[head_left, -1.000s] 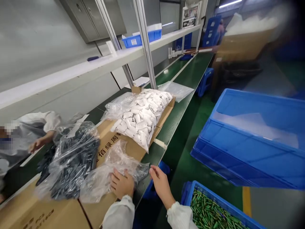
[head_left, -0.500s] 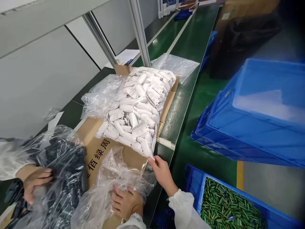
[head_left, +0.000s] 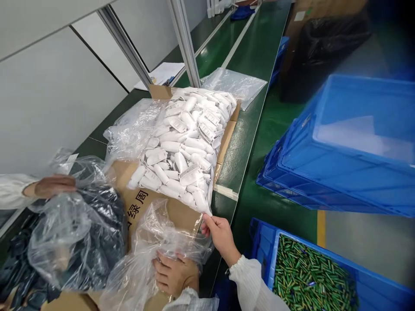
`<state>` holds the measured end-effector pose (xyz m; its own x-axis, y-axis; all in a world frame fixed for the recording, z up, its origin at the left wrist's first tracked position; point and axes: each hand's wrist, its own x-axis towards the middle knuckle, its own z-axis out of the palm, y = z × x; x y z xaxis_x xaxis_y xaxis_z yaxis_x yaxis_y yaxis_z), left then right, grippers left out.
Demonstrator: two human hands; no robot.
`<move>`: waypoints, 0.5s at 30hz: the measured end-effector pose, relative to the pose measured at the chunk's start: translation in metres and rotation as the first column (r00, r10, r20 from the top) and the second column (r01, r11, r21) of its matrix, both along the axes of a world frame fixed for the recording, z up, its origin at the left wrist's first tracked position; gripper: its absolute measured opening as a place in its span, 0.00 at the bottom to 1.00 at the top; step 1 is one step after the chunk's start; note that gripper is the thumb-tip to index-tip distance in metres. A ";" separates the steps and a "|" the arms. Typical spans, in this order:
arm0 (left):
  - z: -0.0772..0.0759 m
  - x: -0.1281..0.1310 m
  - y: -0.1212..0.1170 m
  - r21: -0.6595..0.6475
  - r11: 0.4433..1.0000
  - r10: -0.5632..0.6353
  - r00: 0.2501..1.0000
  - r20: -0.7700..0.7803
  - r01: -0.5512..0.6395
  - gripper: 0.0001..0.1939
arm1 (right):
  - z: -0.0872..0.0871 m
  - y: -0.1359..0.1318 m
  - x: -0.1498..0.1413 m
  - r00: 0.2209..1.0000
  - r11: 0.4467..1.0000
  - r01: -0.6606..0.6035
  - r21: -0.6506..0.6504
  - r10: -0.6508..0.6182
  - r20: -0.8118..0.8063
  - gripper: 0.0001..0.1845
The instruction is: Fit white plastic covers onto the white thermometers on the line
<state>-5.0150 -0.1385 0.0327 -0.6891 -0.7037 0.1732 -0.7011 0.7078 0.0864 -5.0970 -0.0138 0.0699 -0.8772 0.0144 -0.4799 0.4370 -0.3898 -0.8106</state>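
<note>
A clear plastic bag full of white plastic shells (head_left: 181, 160) lies on a flattened cardboard box on the dark green bench. My right hand (head_left: 222, 237) pinches the near right corner of this bag between thumb and fingers. Below it, my left hand (head_left: 177, 272) rests palm down on a crumpled, transparent plastic bag (head_left: 139, 263), its fingers slightly bent and apart. Printed characters show on the cardboard (head_left: 134, 203) between the two bags.
At the left, another person's hand (head_left: 55, 185) touches a clear bag of dark parts (head_left: 100, 229). Loose dark parts (head_left: 16, 263) lie nearby. Right of the bench stand stacked blue crates (head_left: 340, 172) and a blue bin of green cylindrical pieces (head_left: 311, 276). A metal post (head_left: 184, 43) rises behind.
The other person's hand has moved up along the bag of dark parts, and that bag has shifted and bulged. My hands keep nearly the same places; the view has shifted slightly.
</note>
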 end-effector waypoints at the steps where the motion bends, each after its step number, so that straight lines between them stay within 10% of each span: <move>1: -0.001 0.001 -0.001 0.002 1.000 0.001 1.000 0.004 -0.001 0.37 | 0.000 0.000 0.001 1.000 1.000 -0.002 -0.011 0.002 -0.011 0.30; 9: 0.004 0.016 -0.005 0.054 0.996 0.069 0.997 -0.014 -0.068 0.33 | -0.002 0.033 0.028 0.999 0.998 0.025 0.051 -0.023 -0.046 0.29; 15: 0.042 0.011 -0.051 0.264 0.964 0.001 0.995 -0.104 0.026 0.28 | 0.011 0.090 0.064 0.996 0.969 -0.031 0.243 0.051 -0.077 0.30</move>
<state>-5.0041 -0.1893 0.0747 -0.6866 -0.7252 0.0518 -0.6700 0.6588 0.3422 -5.0327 0.0759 0.0810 -0.9156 0.0846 -0.3930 0.3766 -0.1614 -0.9122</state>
